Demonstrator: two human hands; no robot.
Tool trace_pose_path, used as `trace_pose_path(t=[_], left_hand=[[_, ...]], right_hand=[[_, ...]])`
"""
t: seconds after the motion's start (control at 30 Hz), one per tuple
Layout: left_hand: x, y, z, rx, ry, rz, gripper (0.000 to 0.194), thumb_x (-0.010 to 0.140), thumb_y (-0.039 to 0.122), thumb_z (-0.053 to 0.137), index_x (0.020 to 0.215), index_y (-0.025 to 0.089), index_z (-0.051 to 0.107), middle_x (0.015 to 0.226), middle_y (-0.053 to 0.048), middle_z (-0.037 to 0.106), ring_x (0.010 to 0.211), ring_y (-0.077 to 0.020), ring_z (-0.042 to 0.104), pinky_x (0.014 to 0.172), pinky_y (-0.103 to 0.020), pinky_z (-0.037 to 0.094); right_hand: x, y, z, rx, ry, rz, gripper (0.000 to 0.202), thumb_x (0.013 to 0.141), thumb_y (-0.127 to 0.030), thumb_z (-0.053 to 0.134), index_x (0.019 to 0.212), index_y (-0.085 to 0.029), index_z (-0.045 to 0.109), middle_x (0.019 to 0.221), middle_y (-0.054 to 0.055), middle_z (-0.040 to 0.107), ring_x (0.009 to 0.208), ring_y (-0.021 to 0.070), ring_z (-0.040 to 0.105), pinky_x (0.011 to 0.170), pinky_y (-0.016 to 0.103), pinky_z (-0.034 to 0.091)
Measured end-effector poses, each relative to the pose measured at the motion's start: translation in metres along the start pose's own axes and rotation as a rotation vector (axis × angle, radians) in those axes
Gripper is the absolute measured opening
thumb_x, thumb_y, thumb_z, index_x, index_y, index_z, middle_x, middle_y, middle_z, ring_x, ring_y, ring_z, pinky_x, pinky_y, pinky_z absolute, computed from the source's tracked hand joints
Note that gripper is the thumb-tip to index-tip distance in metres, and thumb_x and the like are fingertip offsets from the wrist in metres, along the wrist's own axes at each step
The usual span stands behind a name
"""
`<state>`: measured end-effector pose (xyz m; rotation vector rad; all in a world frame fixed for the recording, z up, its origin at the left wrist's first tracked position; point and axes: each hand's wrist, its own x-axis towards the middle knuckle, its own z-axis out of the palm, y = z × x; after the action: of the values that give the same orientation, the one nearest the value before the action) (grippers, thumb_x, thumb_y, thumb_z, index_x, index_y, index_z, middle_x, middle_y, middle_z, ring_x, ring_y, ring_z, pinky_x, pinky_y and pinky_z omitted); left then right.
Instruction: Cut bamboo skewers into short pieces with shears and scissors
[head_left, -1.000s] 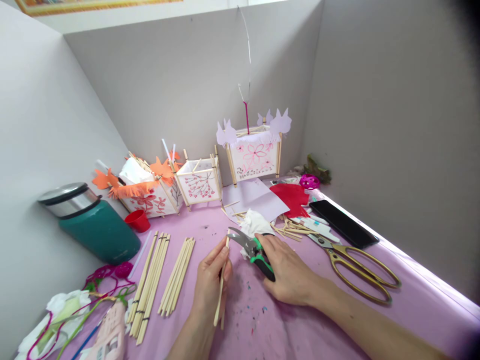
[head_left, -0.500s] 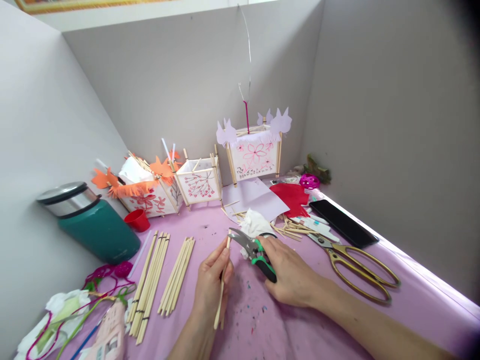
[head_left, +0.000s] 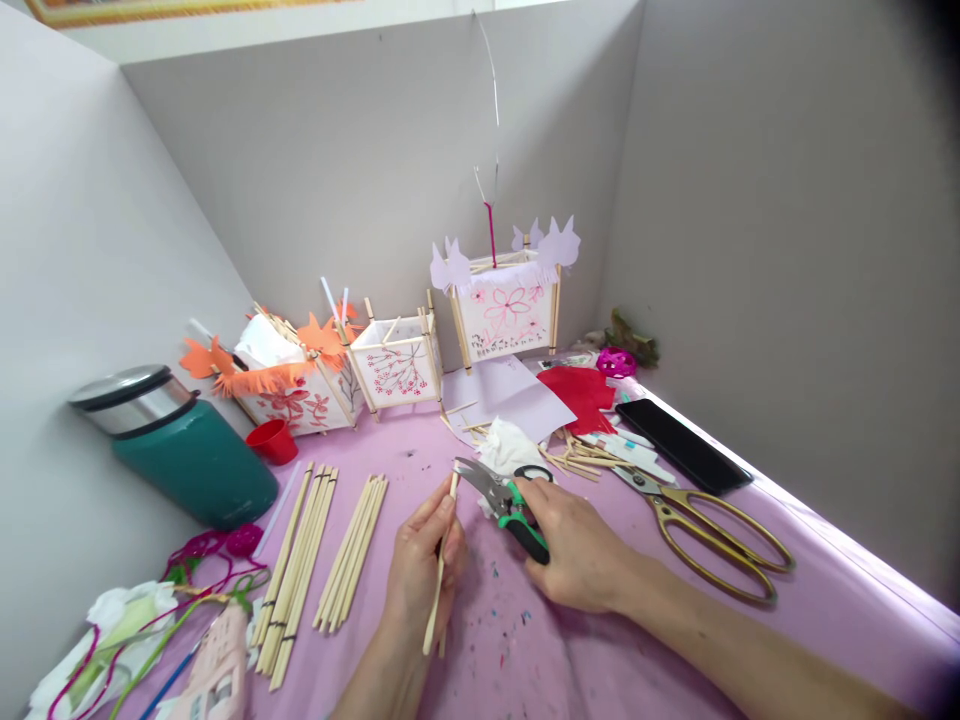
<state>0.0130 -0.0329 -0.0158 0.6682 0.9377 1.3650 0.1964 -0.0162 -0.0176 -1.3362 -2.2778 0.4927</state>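
Thin wooden sticks are pinched upright in my left hand, near the middle of the table. My right hand is closed on green-and-black pruning shears, whose blades point left and reach the top end of one stick. Whether the blades touch the wood I cannot tell. Left of my left hand lie a loose row of sticks and longer sticks bound with black bands. A crumpled white tissue sits just behind the shears.
Paper-sided lanterns stand at the back. A teal bottle, red cup and pink glue gun are on the left. Gold-handled scissors, a black phone and stick offcuts lie on the right.
The whole view has shifted very slightly. Both hands, the sticks and the shears keep nearly the same positions relative to each other.
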Motion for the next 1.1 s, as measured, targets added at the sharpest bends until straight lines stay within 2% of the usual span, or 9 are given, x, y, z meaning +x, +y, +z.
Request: trace_pose_path(t=[0.4,0.57,0.7,0.77,0.93,1.1], left_hand=[[0.003,-0.001,-0.002,-0.014,0.004,-0.001,0.061,0.076,0.034,0.074,0.13,0.011,0.058,0.041,0.012,0.036,0.034,-0.0034,0.017,0.035,-0.018,0.013],[0.002,-0.002,-0.004,0.073,0.024,0.026,0.061,0.077,0.036,0.073,0.131,0.011,0.058,0.041,0.012,0.035,0.036,-0.0036,0.02,0.036,-0.018,0.015],[0.003,-0.006,-0.003,0.106,0.023,0.009,0.068,0.074,0.039,0.075,0.133,0.01,0.057,0.041,0.012,0.036,0.036,-0.0041,0.019,0.036,-0.019,0.014],[0.003,-0.007,-0.002,0.101,0.018,-0.002,0.069,0.073,0.039,0.075,0.134,0.01,0.057,0.041,0.012,0.035,0.036,-0.0042,0.019,0.035,-0.02,0.013],[0.003,-0.007,0.0,0.095,0.014,0.007,0.066,0.074,0.039,0.075,0.132,0.012,0.058,0.042,0.012,0.035,0.037,-0.004,0.018,0.036,-0.019,0.012],[0.002,-0.008,-0.001,0.083,0.0,-0.013,0.067,0.075,0.039,0.075,0.133,0.012,0.057,0.042,0.011,0.035,0.037,-0.0041,0.018,0.036,-0.02,0.012]], right_hand=[[0.001,-0.001,0.0,-0.041,-0.024,0.025,0.042,0.067,-0.023,0.063,0.108,-0.018,0.054,0.099,0.01,0.059,0.086,0.0246,0.056,0.074,0.033,0.042],[0.0,0.002,0.004,0.004,0.007,-0.011,0.056,0.067,-0.021,0.063,0.122,-0.019,0.049,0.106,0.01,0.058,0.095,0.0255,0.055,0.081,0.035,0.044],[0.0,0.004,0.007,0.017,0.01,-0.03,0.077,0.067,-0.022,0.063,0.139,-0.013,0.036,0.119,0.014,0.055,0.108,0.0278,0.051,0.095,0.04,0.042],[0.0,0.005,0.008,0.007,0.006,-0.026,0.081,0.068,-0.024,0.064,0.142,-0.011,0.033,0.122,0.016,0.053,0.112,0.0291,0.05,0.098,0.042,0.04],[0.0,0.003,0.004,0.004,-0.003,-0.007,0.079,0.068,-0.023,0.065,0.141,-0.014,0.035,0.119,0.015,0.054,0.109,0.029,0.05,0.096,0.041,0.041],[0.0,-0.002,-0.002,0.031,-0.023,0.014,0.06,0.066,-0.018,0.066,0.123,-0.02,0.047,0.111,0.011,0.056,0.101,0.0267,0.052,0.089,0.037,0.043]])
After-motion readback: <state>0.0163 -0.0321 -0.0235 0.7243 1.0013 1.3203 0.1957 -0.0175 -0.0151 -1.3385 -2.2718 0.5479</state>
